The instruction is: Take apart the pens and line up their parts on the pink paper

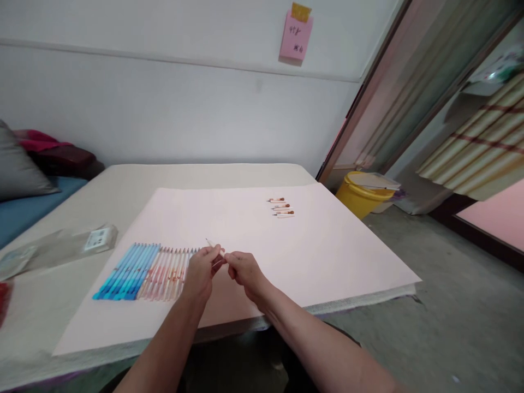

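Above the pink sheet, my left hand (201, 272) is closed round a slim white pen (210, 242), its pointed tip sticking out away from me. My right hand (245, 270) pinches the pen's near end, its thumb and fingers close to the left fingertips. Beside and partly behind my left hand lies a neat row of pens: blue ones (127, 273) at the left, then pale pink and white ones (160, 274). Some of the row is hidden by the left hand. Farther back on the right lie three small pens with brown ends (281, 207), side by side.
The pink sheet (327, 245) covers much of a cream-topped table (135, 174). Clear plastic packaging (65, 244) lies at the left, near a grey cushion (20, 164). Beyond the right edge stands a yellow bucket (358, 197). A pink note (295, 37) hangs on the wall.
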The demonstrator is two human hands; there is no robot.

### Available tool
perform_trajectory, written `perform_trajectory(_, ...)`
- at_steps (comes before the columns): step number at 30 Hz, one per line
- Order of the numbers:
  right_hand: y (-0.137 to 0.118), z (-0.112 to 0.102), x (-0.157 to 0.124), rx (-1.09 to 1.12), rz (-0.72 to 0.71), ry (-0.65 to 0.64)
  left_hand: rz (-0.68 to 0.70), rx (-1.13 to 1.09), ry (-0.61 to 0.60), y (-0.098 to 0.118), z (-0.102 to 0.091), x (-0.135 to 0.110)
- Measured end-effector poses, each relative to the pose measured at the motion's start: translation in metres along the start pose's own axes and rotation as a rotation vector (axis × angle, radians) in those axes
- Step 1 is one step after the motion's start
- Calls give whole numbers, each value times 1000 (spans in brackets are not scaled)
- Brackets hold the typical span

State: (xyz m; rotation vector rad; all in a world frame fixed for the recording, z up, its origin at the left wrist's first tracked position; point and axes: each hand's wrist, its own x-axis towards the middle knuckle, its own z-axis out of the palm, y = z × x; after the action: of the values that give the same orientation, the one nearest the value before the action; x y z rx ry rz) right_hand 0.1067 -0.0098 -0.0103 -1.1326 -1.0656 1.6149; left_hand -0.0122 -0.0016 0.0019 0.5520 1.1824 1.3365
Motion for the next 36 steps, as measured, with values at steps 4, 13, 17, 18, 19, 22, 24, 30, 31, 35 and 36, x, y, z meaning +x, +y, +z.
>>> perform_trajectory(4,-2,1,-1,82,117,-35,35,16,-55,1,-2,1)
perform_trajectory(13,-2,1,1,156,155,-25,-29,-16,-98,2,-1,0)
perform_trajectory(17,-1,1,0,82,63,-19,-1,5,-67,2,-2,0)
perform_trajectory(18,-1,1,0,89,77,-29,5,17,-74,2,-2,0)
perform_trajectory(19,0,1,0,106,104,-39,11,27,-86,2,-2,0)
perform_trajectory(22,0,-1,1,168,187,-60,18,34,-117,2,-2,1)
perform_trajectory(24,0,-2,3,210,238,-75,23,28,-133,1,-2,1)
perform_trajectory(30,0,-3,5,310,339,-101,13,-6,-162,1,-3,3)
perform_trajectory(31,0,-3,5,317,343,-105,4,-15,-156,1,-3,3)
perform_trajectory(35,1,-6,6,317,366,-104,-27,-32,-118,5,-5,4)
perform_trajectory(36,1,-6,7,311,366,-100,-32,-32,-109,6,-5,5)
